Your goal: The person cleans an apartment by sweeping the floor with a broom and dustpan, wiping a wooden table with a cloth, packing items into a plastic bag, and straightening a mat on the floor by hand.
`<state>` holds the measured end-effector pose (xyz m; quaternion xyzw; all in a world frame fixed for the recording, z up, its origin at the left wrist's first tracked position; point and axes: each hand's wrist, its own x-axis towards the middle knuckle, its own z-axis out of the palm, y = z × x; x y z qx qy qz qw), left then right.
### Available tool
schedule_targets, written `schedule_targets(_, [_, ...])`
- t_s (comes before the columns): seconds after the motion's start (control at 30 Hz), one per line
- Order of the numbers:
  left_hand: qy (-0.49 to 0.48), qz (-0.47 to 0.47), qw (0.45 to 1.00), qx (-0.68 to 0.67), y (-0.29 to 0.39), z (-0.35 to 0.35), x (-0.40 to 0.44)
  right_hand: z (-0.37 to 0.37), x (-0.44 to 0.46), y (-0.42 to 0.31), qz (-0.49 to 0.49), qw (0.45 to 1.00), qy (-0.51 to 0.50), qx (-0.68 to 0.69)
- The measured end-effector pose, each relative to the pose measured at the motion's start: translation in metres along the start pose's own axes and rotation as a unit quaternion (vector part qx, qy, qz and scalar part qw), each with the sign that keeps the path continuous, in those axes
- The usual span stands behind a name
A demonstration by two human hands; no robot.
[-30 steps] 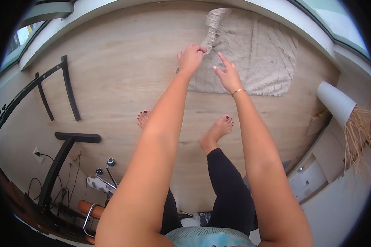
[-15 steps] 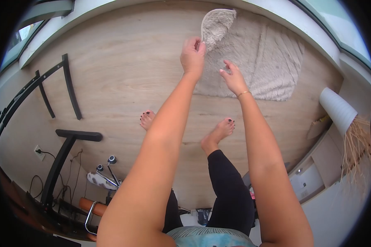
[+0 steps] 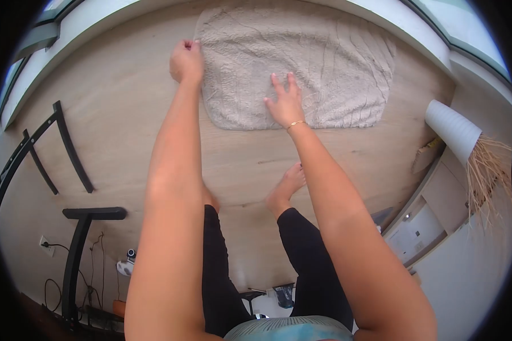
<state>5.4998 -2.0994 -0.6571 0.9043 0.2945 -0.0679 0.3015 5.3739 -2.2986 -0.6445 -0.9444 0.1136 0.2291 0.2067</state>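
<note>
A fluffy beige rug [image 3: 335, 62] lies spread on the wooden floor, with wrinkles across its surface and its near edge facing my feet. At its left edge, my left hand [image 3: 186, 61] pinches the border between closed fingers. My right hand [image 3: 284, 102] has its fingers spread over the near middle part of the rug, palm down; it seems to touch the pile. A thin bracelet circles my right wrist.
My bare feet [image 3: 287, 187] stand on the floor just before the rug. Black metal legs [image 3: 74, 145] and a black T-shaped stand [image 3: 94, 213] are at left, near cords. A white vase [image 3: 452, 131] with dry stalks stands at right. A window ledge curves behind.
The folded-over left part of the rug is now laid out flat to the left. My left hand has moved left with the edge, and my right hand has shifted left onto the rug.
</note>
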Motion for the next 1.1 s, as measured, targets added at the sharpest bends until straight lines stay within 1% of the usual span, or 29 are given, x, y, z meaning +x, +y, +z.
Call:
schedule_targets(0.03, [-0.007, 0.007, 1.0, -0.001, 0.0, -0.001, 0.003, 0.001, 0.001, -0.001, -0.002, 1.0, 0.005, 0.001])
schedule_targets(0.1, [0.023, 0.024, 0.999, 0.018, -0.007, 0.006, 0.011, -0.007, 0.0, -0.003, 0.0, 1.0, -0.017, 0.013])
schedule_targets(0.13, [0.021, 0.024, 0.999, 0.023, -0.01, 0.01, 0.015, -0.011, -0.001, -0.002, 0.005, 0.999, -0.031, 0.014])
schedule_targets(0.17, [0.003, 0.022, 0.999, 0.045, -0.005, 0.006, 0.015, -0.016, -0.002, -0.001, 0.006, 0.999, -0.047, 0.018])
schedule_targets(0.2, [-0.01, 0.019, 0.997, 0.071, 0.0, 0.001, 0.012, -0.025, -0.002, -0.003, 0.016, 0.999, -0.04, 0.013])
schedule_targets(0.23, [-0.019, 0.024, 0.997, 0.066, 0.001, 0.002, 0.002, -0.033, -0.003, -0.012, 0.038, 0.997, -0.069, 0.009])
schedule_targets(0.27, [0.101, 0.131, 0.981, 0.098, 0.004, 0.001, -0.007, -0.034, -0.005, -0.014, 0.057, 0.993, -0.099, 0.008])
schedule_targets(0.3, [0.221, 0.233, 0.938, 0.128, 0.005, -0.001, -0.016, -0.037, -0.007, -0.015, 0.061, 0.993, -0.098, 0.005])
schedule_targets(0.33, [0.219, 0.233, 0.939, 0.125, 0.002, -0.003, -0.024, -0.036, -0.009, -0.014, 0.051, 0.994, -0.097, -0.012])
schedule_targets(0.37, [0.114, 0.318, 0.917, 0.211, 0.0, -0.004, -0.032, -0.034, -0.011, -0.013, 0.041, 0.994, -0.096, -0.028])
schedule_targets(0.4, [0.006, 0.396, 0.871, 0.292, -0.002, -0.003, -0.036, -0.031, -0.014, -0.013, 0.046, 0.994, -0.094, -0.029])
schedule_targets(0.43, [0.004, 0.399, 0.87, 0.288, -0.001, -0.002, -0.039, -0.028, -0.019, -0.011, 0.027, 0.992, -0.1, -0.068])
schedule_targets(0.47, [-0.016, 0.363, 0.874, 0.323, 0.0, 0.0, -0.042, -0.026, -0.024, -0.008, 0.009, 0.988, -0.108, -0.108])
schedule_targets(0.5, [-0.035, 0.325, 0.875, 0.357, 0.0, 0.002, -0.045, -0.026, -0.028, -0.002, 0.013, 0.988, -0.108, -0.112])
schedule_targets(0.57, [-0.054, 0.318, 0.87, 0.372, 0.002, 0.001, -0.044, -0.031, -0.036, 0.003, -0.021, 0.985, -0.152, -0.079])
schedule_targets(0.6, [-0.069, 0.311, 0.864, 0.391, 0.005, -0.001, -0.043, -0.034, -0.039, 0.003, -0.023, 0.985, -0.153, -0.079])
schedule_targets(0.63, [-0.067, 0.309, 0.864, 0.393, 0.001, 0.0, -0.04, -0.035, -0.043, 0.006, -0.04, 0.976, -0.186, -0.103])
schedule_targets(0.67, [-0.057, 0.345, 0.871, 0.345, -0.002, -0.001, -0.037, -0.037, -0.046, 0.008, -0.059, 0.966, -0.218, -0.125])
schedule_targets(0.7, [-0.046, 0.382, 0.873, 0.3, -0.006, -0.003, -0.034, -0.039, -0.046, 0.011, -0.064, 0.967, -0.217, -0.119])
schedule_targets(0.73, [-0.043, 0.377, 0.871, 0.312, -0.011, -0.007, -0.043, -0.038, -0.049, 0.014, -0.065, 0.97, -0.204, -0.112])
schedule_targets(0.8, [-0.006, 0.416, 0.844, 0.339, -0.013, -0.016, -0.069, -0.036, -0.053, 0.011, -0.084, 0.974, -0.189, -0.092])
schedule_targets(0.87, [-0.163, 0.328, 0.792, 0.489, -0.026, -0.027, -0.092, -0.04, -0.065, 0.01, -0.083, 0.989, -0.085, -0.084])
schedule_targets(0.9, [-0.159, 0.321, 0.791, 0.497, -0.033, -0.036, -0.097, -0.043, -0.075, 0.01, -0.076, 0.993, -0.078, -0.037])
schedule_targets(0.93, [-0.109, 0.299, 0.841, 0.438, -0.039, -0.045, -0.102, -0.05, -0.086, 0.011, -0.069, 0.995, -0.071, 0.007])
schedule_targets(0.97, [-0.056, 0.274, 0.884, 0.376, -0.041, -0.06, -0.108, -0.058, -0.098, 0.012, -0.012, 0.986, -0.153, 0.064])
schedule_targets(1.0, [-0.049, 0.268, 0.883, 0.382, -0.04, -0.074, -0.112, -0.069, -0.11, 0.012, 0.045, 0.964, -0.232, 0.118])
schedule_targets(1.07, [-0.156, 0.085, 0.915, 0.361, -0.02, -0.108, -0.117, -0.072, -0.141, 0.03, 0.051, 0.922, -0.332, 0.191])
schedule_targets(1.1, [-0.142, 0.082, 0.917, 0.364, -0.013, -0.136, -0.114, -0.084, -0.144, 0.012, 0.037, 0.923, -0.331, 0.193])
